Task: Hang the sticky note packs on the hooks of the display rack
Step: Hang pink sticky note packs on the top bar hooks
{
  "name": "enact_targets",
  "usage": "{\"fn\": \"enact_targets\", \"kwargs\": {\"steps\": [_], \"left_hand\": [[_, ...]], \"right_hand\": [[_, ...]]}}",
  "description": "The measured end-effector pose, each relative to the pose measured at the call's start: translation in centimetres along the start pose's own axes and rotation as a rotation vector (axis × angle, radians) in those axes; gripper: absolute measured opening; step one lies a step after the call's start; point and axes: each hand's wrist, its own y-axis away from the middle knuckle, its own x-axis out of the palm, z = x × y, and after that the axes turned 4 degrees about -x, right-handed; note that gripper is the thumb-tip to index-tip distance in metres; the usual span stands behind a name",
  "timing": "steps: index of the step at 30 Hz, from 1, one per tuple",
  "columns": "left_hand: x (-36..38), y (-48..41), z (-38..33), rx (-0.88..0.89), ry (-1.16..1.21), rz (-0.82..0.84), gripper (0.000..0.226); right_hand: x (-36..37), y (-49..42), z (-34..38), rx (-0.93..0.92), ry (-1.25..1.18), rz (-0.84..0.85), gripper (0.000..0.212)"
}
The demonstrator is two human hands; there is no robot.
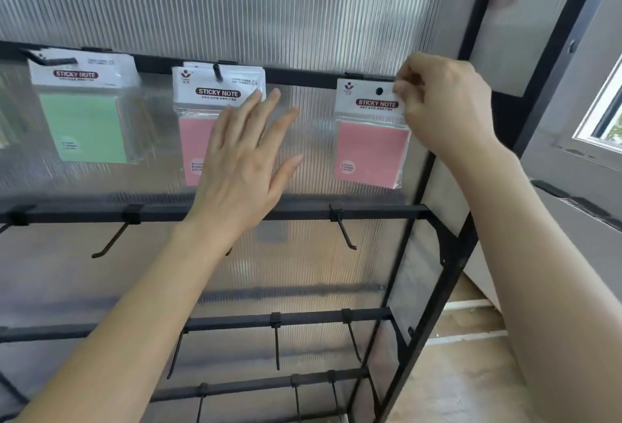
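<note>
My right hand (pixel 444 106) pinches the white header card of a pink sticky note pack (pixel 370 149) at the right end of the rack's top bar (pixel 303 74); the card's hole shows dark. My left hand (pixel 245 160) is spread flat with straight fingers in front of a stack of pink packs (pixel 198 133) that hang on the middle hook (pixel 217 72). It holds nothing. Green packs (pixel 84 119) hang on the left hook.
Lower bars (pixel 208 212) of the black display rack carry bare hooks (pixel 346 230) pointing toward me. A ribbed translucent panel (pixel 235 1) backs the rack. A window (pixel 602 112) and a wall lie to the right, with wooden floor (pixel 471 372) below.
</note>
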Motion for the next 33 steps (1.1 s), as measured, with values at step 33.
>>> {"fn": "enact_targets", "kwargs": {"steps": [33], "left_hand": [[1.0,0.1,-0.2,-0.023,-0.029,-0.119,0.048]], "right_hand": [[5.1,-3.5,-2.5,0.144,-0.092,0.013,0.016]]}}
